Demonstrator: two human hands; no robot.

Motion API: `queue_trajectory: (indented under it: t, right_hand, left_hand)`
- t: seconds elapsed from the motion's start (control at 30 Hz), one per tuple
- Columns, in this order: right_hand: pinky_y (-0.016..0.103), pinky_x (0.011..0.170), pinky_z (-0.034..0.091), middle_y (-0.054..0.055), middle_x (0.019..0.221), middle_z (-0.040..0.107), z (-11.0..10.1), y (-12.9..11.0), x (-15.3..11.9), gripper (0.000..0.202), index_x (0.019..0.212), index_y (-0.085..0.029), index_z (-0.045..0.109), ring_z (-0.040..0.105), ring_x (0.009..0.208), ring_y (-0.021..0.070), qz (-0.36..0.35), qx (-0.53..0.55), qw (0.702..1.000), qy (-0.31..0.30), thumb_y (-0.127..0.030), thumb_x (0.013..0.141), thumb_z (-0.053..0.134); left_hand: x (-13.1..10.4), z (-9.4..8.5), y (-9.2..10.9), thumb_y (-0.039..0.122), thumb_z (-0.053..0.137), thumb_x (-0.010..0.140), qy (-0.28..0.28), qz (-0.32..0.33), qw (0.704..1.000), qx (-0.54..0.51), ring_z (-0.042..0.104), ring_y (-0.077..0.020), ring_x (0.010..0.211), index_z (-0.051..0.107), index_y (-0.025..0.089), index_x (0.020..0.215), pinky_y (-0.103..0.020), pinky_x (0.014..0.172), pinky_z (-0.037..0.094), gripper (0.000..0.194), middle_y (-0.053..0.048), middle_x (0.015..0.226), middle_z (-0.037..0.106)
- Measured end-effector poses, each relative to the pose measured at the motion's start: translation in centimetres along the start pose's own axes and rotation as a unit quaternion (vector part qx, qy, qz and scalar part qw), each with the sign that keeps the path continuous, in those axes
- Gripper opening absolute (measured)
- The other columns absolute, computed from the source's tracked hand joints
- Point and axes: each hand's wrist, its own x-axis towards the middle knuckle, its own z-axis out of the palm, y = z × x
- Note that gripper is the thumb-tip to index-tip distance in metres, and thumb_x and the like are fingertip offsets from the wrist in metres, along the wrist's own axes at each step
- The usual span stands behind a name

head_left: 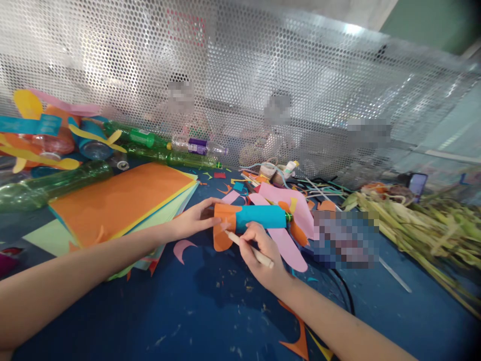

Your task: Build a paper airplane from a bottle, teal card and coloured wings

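A toy plane made from a bottle (259,216) lies on its side in the middle, wrapped in blue and orange paper, with its green cap end to the right. Pink paper wings (288,250) stick out from it. My left hand (201,218) grips the orange end, thumb in front and fingers partly hidden behind. In my right hand (265,250) is a cream-coloured pen (234,238), pinched between thumb and fingers. Its tip meets the orange paper flap (222,241) at the bottle's left end.
Orange, yellow and green paper sheets (128,200) lie stacked at the left, near green plastic bottles (56,185) and other paper-trimmed bottles (93,143). Dry corn husks (409,230) spread at the right. A perforated metal panel (240,65) stands behind the blue table (180,321). Paper scraps are scattered around.
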Motion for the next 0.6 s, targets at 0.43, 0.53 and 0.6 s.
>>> queue_trajectory:
  t: [0.43,0.53,0.6]
  right_hand:
    - [0.030,0.061,0.039,-0.001,0.071,0.043,-0.12,0.19,-0.10,0.015,0.073,-0.021,0.043,0.046,0.068,0.0158,0.027,0.007,0.999,0.037,-0.014,0.086,0.046]
    - [0.030,0.062,0.040,-0.001,0.071,0.043,-0.13,0.18,-0.08,0.014,0.074,-0.021,0.043,0.046,0.069,0.0158,0.027,0.000,0.999,0.031,-0.014,0.086,0.047]
    - [0.030,0.062,0.039,-0.001,0.071,0.044,-0.12,0.13,-0.04,0.015,0.074,-0.021,0.043,0.047,0.070,0.0161,0.024,-0.009,0.999,0.026,-0.013,0.086,0.047]
  left_hand:
    - [-0.02,-0.05,0.01,0.033,0.054,0.088,-0.005,0.003,1.000,-0.005,0.053,-0.0243,0.114,0.042,0.020,0.122,-0.042,0.099,0.039,0.039,-0.009,0.116,0.059]
    - [0.00,-0.05,0.00,0.033,0.055,0.087,-0.004,0.007,1.000,-0.002,0.054,-0.0244,0.113,0.042,0.020,0.122,-0.042,0.098,0.039,0.039,-0.009,0.115,0.059]
    - [0.00,-0.08,-0.10,0.033,0.055,0.087,-0.003,0.009,1.000,0.001,0.053,-0.0243,0.114,0.042,0.021,0.122,-0.041,0.099,0.038,0.040,-0.009,0.114,0.060]
